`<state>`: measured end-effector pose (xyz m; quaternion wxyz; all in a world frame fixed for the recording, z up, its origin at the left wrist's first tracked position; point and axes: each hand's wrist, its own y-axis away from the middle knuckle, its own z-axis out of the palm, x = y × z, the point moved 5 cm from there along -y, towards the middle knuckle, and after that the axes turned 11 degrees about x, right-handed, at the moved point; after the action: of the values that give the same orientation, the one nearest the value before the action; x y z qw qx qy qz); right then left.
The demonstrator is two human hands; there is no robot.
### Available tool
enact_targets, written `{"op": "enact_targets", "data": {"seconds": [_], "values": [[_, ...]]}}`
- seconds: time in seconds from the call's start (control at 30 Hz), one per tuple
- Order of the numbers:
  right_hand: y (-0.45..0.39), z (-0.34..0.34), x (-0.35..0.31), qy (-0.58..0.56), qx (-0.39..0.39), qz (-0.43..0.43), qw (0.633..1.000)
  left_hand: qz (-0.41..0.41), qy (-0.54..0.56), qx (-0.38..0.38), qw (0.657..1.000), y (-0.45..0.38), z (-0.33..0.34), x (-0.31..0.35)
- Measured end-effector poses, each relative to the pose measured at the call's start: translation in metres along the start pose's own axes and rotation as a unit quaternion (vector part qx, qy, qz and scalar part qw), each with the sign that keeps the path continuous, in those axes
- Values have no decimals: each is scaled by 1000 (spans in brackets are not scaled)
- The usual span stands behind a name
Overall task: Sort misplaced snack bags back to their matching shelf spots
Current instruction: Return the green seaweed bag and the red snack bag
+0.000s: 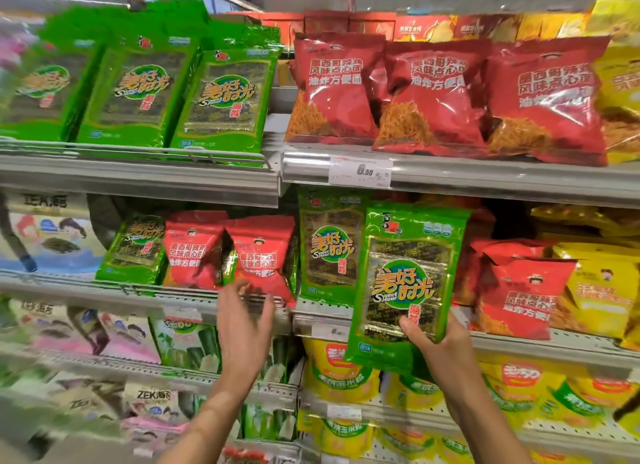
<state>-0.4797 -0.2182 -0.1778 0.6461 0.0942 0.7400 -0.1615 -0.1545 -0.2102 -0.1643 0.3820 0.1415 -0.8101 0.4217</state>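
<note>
Right hand point(440, 342) low in the right-centre of the frame, thumb over the front and fingers curled behind the bottom edge of a green seaweed pack point(407, 283). The pack is upright, held out in front of the middle shelf, clear of the rail. Just left of it, a second green seaweed pack point(329, 252) stands on that middle shelf, partly overlapped by the held one.

Left hand point(242, 321) comes up from the lower centre, fingers spread and loose, gripping nothing. Its fingertips sit right at the lower edge of a red noodle snack bag point(263, 255); motion blur there, so I cannot tell whether they touch it. Beside that, to the left, another red noodle bag point(192, 249), and further left a small green seaweed pack point(136, 249) leaning at the shelf front.

Upper left of the frame: a row of three large green seaweed packs point(135, 93) standing side by side. Upper right: a row of big red noodle bags point(436, 93), with a yellow bag point(620, 93) at the far right edge. A price tag point(362, 172) is clipped to the shelf rail point(485, 178) beneath them.

Middle right, behind the held pack: more red bags point(519, 294) and yellow bags point(599, 290). Bottom right, yellow-and-green corn snack bags point(339, 373). Lower left, pale seaweed packs point(149, 399) with cartoon print, all rather blurred.
</note>
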Motion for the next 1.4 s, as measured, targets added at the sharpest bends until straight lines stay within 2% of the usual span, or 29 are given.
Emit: {"op": "enact_targets", "data": {"seconds": [0.07,0.17,0.37,0.5,0.63,0.93,1.1,1.2,1.4], "values": [[9,9,5,-6,-12,14,1000,-62,-12,-25,998,-22,-3,-15],[19,24,5,-19,-17,19,1000,-111,-14,-113,987,-57,7,-26],[36,55,8,-50,35,46,997,-110,-9,-242,964,-95,34,-34],[48,77,11,-39,53,46,997,-146,53,-331,931,-106,54,-49],[63,88,15,-25,72,45,996,-173,35,-335,925,-113,58,-59],[84,91,9,-37,94,79,992,-254,172,-316,898,-131,50,-36],[85,88,8,-23,86,90,992,-243,206,-326,890,-127,36,-24],[84,93,7,-1,69,93,993,-250,194,-344,884,-115,17,-35],[78,135,-1,48,-16,112,992,-279,170,-342,881,-99,-29,-85]]}}
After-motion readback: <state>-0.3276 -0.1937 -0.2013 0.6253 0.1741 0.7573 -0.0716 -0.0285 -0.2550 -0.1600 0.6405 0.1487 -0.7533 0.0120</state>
